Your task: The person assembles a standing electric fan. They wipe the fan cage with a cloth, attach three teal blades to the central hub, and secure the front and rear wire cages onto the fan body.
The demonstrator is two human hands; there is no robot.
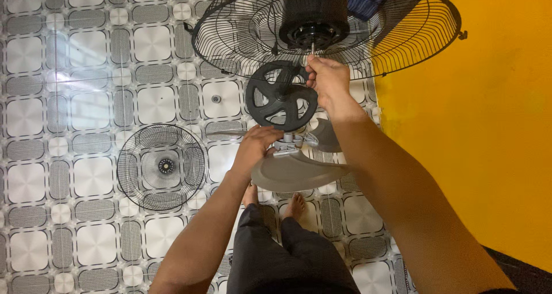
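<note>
My left hand (257,146) grips a grey plastic fan blade (293,170) by its hub, holding it below the fan. My right hand (328,78) is raised to the thin metal motor shaft (313,47), fingertips pinched at or just under it. The shaft sticks out of the black motor housing (313,32) inside the black wire rear guard (328,27). Below the guard sits the fan's round black spoked base (280,95), partly hidden by my right hand.
The front wire guard (162,166) lies flat on the patterned grey and white tiled floor (86,98). A small round part (215,98) rests on a tile near the base. A yellow wall (494,127) runs along the right. My bare feet (296,205) and dark trousers are below.
</note>
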